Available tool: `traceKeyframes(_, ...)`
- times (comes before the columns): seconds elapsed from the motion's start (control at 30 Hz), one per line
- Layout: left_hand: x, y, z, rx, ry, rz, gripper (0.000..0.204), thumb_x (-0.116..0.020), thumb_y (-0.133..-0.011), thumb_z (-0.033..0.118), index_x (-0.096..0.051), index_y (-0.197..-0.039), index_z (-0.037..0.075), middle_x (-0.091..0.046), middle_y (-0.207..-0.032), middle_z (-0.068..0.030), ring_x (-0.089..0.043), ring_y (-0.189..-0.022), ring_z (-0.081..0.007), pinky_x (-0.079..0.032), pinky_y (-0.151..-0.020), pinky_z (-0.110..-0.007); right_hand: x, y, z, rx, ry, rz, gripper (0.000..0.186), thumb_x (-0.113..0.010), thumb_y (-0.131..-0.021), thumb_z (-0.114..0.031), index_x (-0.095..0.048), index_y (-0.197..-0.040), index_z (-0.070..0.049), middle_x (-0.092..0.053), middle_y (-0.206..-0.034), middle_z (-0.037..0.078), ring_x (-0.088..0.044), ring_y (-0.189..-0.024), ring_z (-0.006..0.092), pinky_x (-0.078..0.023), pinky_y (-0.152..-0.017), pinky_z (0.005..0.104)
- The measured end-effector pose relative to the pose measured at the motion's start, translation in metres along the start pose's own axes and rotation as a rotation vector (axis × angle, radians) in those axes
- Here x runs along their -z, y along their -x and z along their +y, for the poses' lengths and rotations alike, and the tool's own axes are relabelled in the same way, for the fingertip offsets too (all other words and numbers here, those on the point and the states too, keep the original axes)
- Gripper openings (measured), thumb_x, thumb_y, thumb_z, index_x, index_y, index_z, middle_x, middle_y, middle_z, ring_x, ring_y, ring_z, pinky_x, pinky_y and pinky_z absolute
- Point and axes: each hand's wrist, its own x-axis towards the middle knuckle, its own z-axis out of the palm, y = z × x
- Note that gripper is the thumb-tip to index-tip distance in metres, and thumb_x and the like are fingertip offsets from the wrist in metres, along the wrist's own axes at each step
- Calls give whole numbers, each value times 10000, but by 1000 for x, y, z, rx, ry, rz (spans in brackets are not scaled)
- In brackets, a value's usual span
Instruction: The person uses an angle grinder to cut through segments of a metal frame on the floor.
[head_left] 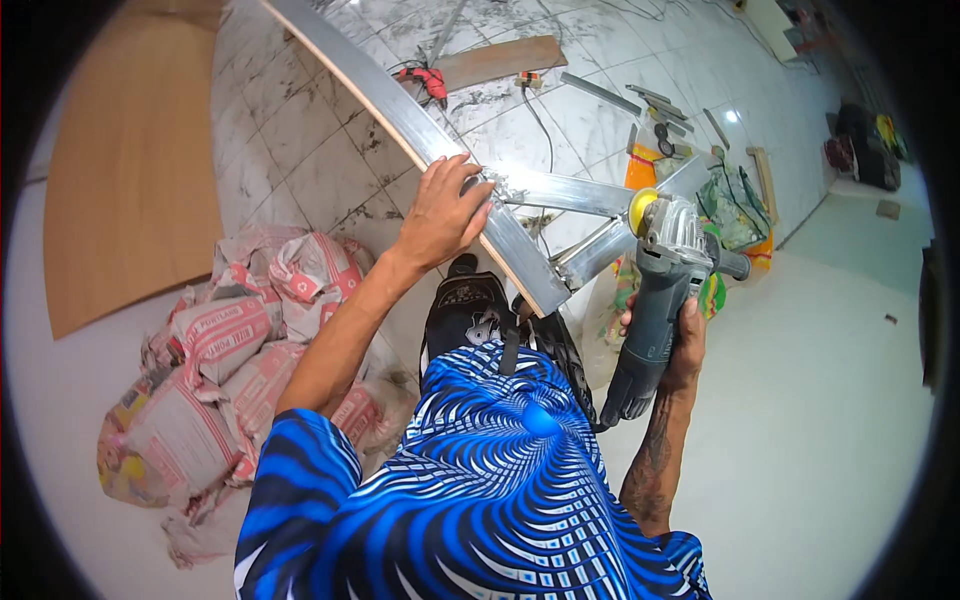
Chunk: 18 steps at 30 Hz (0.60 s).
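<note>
Shirt (450, 480) nearest, metal frame (524, 252) lies under left hand (445, 207), grinder (658, 318) in right hand (690, 340).

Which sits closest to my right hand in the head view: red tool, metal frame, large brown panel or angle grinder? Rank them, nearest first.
1. Angle grinder: in the right hand itself.
2. Metal frame: left of the hand, beside the grinder's disc.
3. Red tool: on the floor, up and to the left.
4. Large brown panel: far left.
</note>
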Motion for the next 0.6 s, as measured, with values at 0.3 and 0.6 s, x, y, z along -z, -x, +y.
traceKeyframes(0.3,-13,-53,-6,-178,149,-97,444,-706,-701,4,-640,-1137,61,-558,-1196,-148,-469,-1269,-363,-352,-1096,-509,3,7,2,32,-79,182,701,-429,-985,-559,-569,-1128,112,-678,-948,216,-699,-758,236,-586,-660,335)
traceKeyframes(0.6,-35,-98,34,-308,71,-234,365,-685,-801,149,-648,-1161,101,-509,-1302,-151,-389,-1346,-357,-282,-1136,-511,44,13,-13,38,-92,229,692,-445,-981,-553,-564,-1132,112,-680,-955,216,-701,-764,234,-589,-661,334)
